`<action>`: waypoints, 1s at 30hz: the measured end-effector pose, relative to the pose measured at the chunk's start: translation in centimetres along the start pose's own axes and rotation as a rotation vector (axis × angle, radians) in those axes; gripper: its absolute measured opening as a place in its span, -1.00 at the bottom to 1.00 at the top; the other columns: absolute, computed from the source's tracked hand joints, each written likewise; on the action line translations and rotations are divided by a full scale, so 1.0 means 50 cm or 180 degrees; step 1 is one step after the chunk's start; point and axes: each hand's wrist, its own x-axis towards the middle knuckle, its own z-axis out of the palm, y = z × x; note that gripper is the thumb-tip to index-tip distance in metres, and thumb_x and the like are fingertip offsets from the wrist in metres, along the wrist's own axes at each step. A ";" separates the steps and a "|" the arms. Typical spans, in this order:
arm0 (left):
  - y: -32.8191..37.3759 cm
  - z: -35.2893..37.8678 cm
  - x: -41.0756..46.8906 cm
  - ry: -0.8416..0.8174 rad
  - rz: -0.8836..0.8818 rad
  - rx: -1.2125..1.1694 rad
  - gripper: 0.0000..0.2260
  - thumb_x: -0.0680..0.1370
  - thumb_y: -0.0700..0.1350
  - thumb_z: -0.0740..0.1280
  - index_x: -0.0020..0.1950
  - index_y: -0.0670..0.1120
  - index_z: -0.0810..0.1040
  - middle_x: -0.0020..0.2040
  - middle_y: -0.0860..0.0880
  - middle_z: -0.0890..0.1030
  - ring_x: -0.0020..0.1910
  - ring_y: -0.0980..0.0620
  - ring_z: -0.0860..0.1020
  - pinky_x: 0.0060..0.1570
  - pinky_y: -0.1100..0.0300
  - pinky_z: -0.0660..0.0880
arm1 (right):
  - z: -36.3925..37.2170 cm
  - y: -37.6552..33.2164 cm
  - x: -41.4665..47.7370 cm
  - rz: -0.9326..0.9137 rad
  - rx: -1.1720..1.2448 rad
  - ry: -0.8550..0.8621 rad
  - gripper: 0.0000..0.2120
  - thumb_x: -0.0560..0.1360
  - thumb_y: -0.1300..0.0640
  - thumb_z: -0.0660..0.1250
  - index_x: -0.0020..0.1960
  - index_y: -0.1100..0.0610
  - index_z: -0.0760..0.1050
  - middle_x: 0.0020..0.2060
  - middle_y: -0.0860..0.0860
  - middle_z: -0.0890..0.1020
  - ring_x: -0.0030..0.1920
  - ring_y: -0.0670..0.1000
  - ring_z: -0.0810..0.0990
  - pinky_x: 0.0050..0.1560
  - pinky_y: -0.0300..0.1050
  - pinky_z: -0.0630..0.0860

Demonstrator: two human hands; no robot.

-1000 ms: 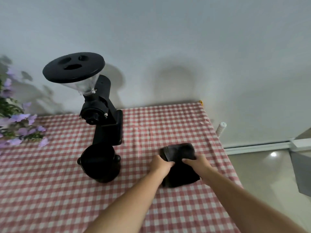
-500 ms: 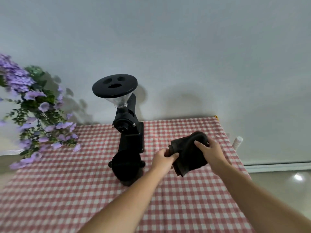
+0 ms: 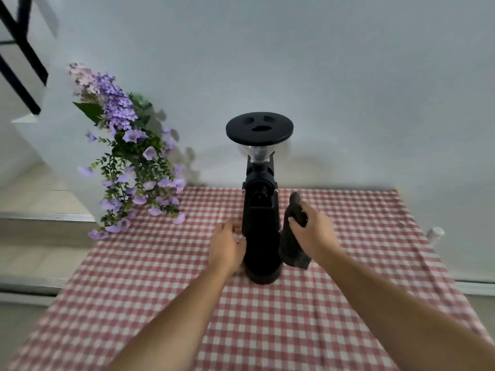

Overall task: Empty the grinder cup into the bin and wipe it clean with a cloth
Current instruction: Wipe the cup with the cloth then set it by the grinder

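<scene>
Grinder cup (image 3: 263, 259) sits at the grinder (image 3: 259, 204) base on the desk (image 3: 294, 317), directly between both hands. Left hand (image 3: 227, 249) fingers spread loosely, at the cup's side; contact unclear. Right hand (image 3: 312, 234) fingers clamped on dark cloth (image 3: 293, 247). Likely step: take the cup. Best to grip low, slide it out level, keep the cloth clear.
</scene>
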 end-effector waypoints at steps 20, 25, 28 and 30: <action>-0.033 0.022 -0.046 -0.1562 -0.0092 -0.0136 -0.27 0.40 0.10 0.51 0.47 0.09 0.21 0.33 0.03 0.48 0.23 0.00 0.51 0.12 0.13 0.50 | 0.080 0.106 -0.054 -0.1618 -0.2888 -0.1468 -0.41 0.54 0.05 0.18 0.49 -0.21 0.02 0.49 -0.04 0.17 0.40 0.12 0.19 0.43 0.15 0.08; -0.019 0.036 -0.031 -0.1558 0.0763 0.0572 0.07 0.30 0.21 0.56 0.61 0.11 -0.06 0.57 0.04 0.16 0.49 -0.04 0.26 0.37 -0.09 0.38 | 0.062 0.104 -0.064 -0.1499 -0.2119 -0.1583 -0.40 0.38 -0.13 0.03 0.43 -0.22 0.22 0.46 -0.13 0.27 0.37 0.06 0.23 0.42 0.09 0.20; -0.009 0.051 -0.035 -0.1691 0.0736 0.0534 0.11 0.34 0.19 0.56 0.62 0.09 -0.16 0.61 0.03 0.08 0.52 -0.04 0.23 0.40 -0.06 0.35 | 0.062 0.110 -0.051 -0.1485 -0.2017 -0.1575 -0.52 0.54 -0.11 0.01 0.46 -0.25 0.12 0.49 -0.15 0.18 0.38 0.03 0.18 0.33 -0.02 0.29; -0.008 0.056 -0.042 -0.1713 0.0650 0.0526 0.12 0.38 0.18 0.54 0.61 0.07 -0.24 0.63 0.05 -0.03 0.53 -0.04 0.21 0.40 0.00 0.35 | 0.070 0.111 -0.049 -0.1585 -0.2279 -0.1624 -0.53 0.60 -0.06 0.04 0.48 -0.25 0.02 0.50 -0.12 0.13 0.38 0.07 0.18 0.26 -0.02 0.38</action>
